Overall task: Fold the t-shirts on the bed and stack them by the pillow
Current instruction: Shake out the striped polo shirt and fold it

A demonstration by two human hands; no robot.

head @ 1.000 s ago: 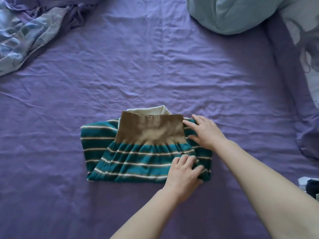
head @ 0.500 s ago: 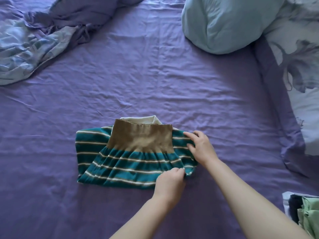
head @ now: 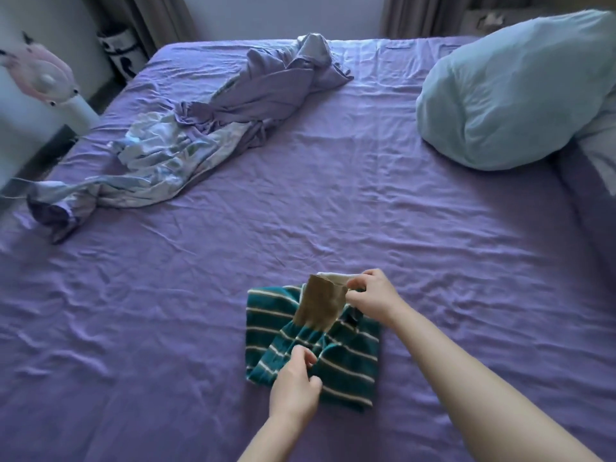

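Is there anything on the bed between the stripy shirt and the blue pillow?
Nothing visible. Only bare purple sheet lies between the striped shirt and the pillow. The crumpled blanket sits off to the far left, away from that path.

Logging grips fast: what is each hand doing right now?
Left hand: pinching the near edge of the striped t-shirt.
Right hand: pinching the shirt's tan band, lifting it.

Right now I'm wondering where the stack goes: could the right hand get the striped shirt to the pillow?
Probably yes: bare purple sheet lies between the right hand, gripping the striped shirt, and the light blue pillow; a long stretch, though.
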